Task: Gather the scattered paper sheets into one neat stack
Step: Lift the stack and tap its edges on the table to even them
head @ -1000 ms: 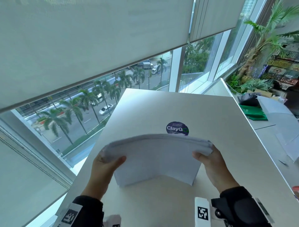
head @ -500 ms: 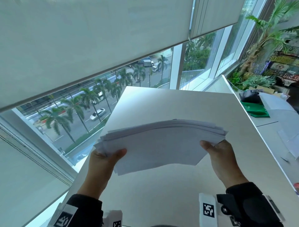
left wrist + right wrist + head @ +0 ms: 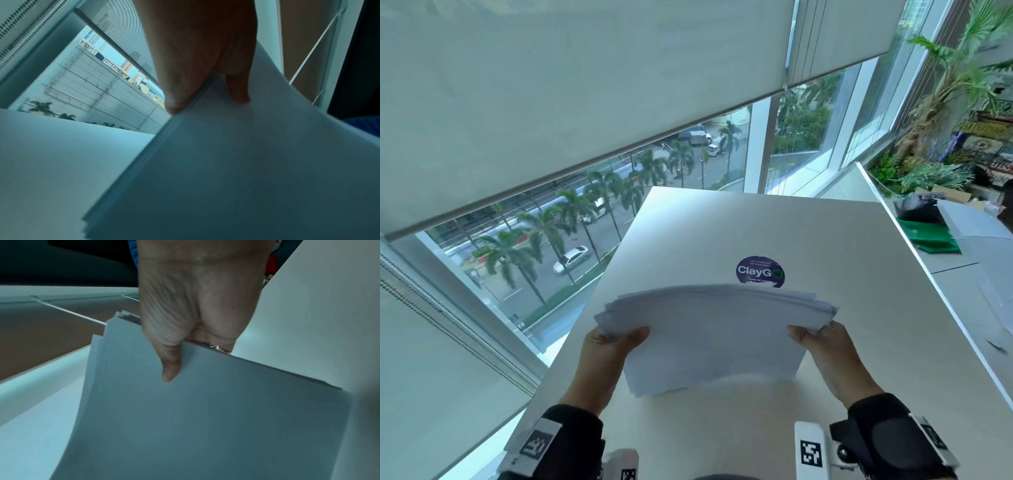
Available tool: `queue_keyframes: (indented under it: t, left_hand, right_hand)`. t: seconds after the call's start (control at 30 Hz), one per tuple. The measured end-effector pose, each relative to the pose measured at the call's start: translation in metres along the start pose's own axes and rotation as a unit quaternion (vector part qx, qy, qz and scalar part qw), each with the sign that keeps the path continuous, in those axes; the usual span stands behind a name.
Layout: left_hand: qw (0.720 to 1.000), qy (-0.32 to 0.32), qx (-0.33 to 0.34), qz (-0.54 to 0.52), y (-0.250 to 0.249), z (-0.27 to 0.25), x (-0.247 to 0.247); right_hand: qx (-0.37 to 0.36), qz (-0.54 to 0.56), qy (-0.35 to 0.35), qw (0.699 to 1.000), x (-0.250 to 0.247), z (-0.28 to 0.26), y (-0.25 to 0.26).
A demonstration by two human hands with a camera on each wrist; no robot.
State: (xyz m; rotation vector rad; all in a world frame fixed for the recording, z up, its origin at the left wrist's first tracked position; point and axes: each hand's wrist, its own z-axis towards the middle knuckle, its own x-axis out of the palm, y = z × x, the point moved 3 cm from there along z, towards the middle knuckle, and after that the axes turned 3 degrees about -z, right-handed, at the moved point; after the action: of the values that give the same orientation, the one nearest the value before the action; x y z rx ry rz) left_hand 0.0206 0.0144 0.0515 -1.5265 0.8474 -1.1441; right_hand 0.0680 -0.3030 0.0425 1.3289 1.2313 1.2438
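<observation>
A bundle of white paper sheets (image 3: 715,339) stands on edge on the white table (image 3: 825,240), its lower edge on or just above the tabletop and its top edge bowed. My left hand (image 3: 613,349) pinches the bundle's left side, thumb on the near face. My right hand (image 3: 822,346) pinches its right side the same way. In the left wrist view the left hand (image 3: 205,91) grips the sheets (image 3: 246,162) between thumb and fingers. In the right wrist view the right hand (image 3: 185,345) has its thumb across the sheets (image 3: 205,418), whose upper corners are fanned unevenly.
A round purple sticker (image 3: 759,271) lies on the table just beyond the bundle. At the far right stand a green cloth (image 3: 928,236), a dark bag (image 3: 916,205), more papers (image 3: 976,222) and potted plants (image 3: 935,174). A window with a lowered blind (image 3: 585,85) fills the left.
The bundle was lifted and tilted half a second ago, covering the sticker; now it is back down, on or near the table, with the sticker in view again. Both hands kept their grip.
</observation>
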Motion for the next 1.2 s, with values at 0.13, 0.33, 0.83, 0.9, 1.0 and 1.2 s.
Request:
queue_keyframes:
  t: [0.13, 0.33, 0.83, 0.9, 1.0, 1.2]
  left_hand:
    - [0.998, -0.011, 0.052, -0.028, -0.019, 0.002, 0.011]
    - [0.999, 0.009, 0.040, -0.014, -0.013, 0.002, 0.008]
    - [0.991, 0.096, -0.088, 0.045, 0.017, 0.016, 0.002]
    - [0.992, 0.080, -0.081, 0.052, 0.017, 0.020, 0.003]
    - [0.997, 0.052, -0.056, 0.032, 0.015, 0.021, 0.005]
    - [0.997, 0.071, -0.005, 0.029, -0.003, 0.018, 0.008]
  right_hand:
    - [-0.028, 0.028, -0.017, 0.999, 0.001, 0.005, 0.021]
    - [-0.027, -0.010, 0.005, 1.000, 0.001, 0.005, 0.016]
    - [-0.007, -0.009, 0.071, 0.997, 0.005, 0.012, -0.007]
    - [-0.015, -0.004, 0.044, 0.999, 0.007, 0.014, -0.007]
    - [-0.034, -0.007, 0.003, 0.999, 0.008, 0.015, -0.001]
    - [-0.073, 0.003, -0.017, 0.997, -0.003, 0.012, 0.012]
